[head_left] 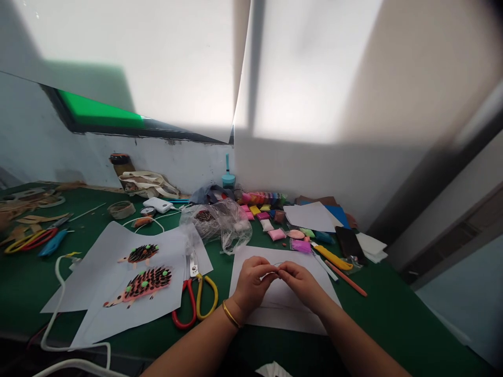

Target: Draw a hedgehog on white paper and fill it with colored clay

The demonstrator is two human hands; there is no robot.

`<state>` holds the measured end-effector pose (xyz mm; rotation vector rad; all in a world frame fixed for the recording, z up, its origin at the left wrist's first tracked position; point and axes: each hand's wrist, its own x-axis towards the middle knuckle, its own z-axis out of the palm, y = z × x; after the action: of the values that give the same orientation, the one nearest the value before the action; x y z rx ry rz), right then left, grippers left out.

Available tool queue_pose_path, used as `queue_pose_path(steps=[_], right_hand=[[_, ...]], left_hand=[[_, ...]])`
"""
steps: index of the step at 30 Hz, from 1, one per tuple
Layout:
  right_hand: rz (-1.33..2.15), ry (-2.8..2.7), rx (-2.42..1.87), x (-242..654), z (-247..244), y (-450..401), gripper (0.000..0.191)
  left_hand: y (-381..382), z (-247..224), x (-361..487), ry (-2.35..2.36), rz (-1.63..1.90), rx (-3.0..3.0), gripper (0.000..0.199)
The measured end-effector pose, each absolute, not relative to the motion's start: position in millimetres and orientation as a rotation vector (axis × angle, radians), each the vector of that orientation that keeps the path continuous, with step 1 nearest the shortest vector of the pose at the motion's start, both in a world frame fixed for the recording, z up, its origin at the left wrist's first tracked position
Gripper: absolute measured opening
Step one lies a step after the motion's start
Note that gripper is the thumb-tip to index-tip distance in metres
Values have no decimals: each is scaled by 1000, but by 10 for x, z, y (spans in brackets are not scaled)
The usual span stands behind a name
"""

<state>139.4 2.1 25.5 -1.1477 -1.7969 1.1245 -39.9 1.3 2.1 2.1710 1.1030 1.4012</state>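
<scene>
My left hand [253, 280] and my right hand [301, 283] meet fingertip to fingertip over a white sheet of paper [291, 317]. Both are pinched closed, and whatever sits between the fingertips is too small to make out. A gold bangle [230, 314] circles my left wrist. Scissors with one red and one yellow handle [200, 298] lie left of my left hand. Beyond my hands are several small packets of coloured clay, among them a purple one [301, 246] and a pink one [277, 234]. A yellow cutter [334, 259] and an orange stick [348, 278] rest to the right.
Sheets with two hedgehog pictures [147, 285] lie at the left. A clear plastic bag [231, 225] sits behind the scissors. White cable [58, 293] runs along the left edge. More scissors [33, 241], a tape roll [121, 209] and a dark phone-like slab [349, 245] are on the green table [408, 324].
</scene>
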Motion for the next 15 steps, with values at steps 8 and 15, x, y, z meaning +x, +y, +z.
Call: queue_pose_path(steps=[8, 15], right_hand=[[1356, -1628, -1057, 1386, 254, -69, 31], [1470, -1541, -1050, 1381, 244, -86, 32]], left_hand=[[-2, 36, -419, 1057, 1444, 2228, 11], [-38, 69, -406, 1010, 1440, 2281, 12]])
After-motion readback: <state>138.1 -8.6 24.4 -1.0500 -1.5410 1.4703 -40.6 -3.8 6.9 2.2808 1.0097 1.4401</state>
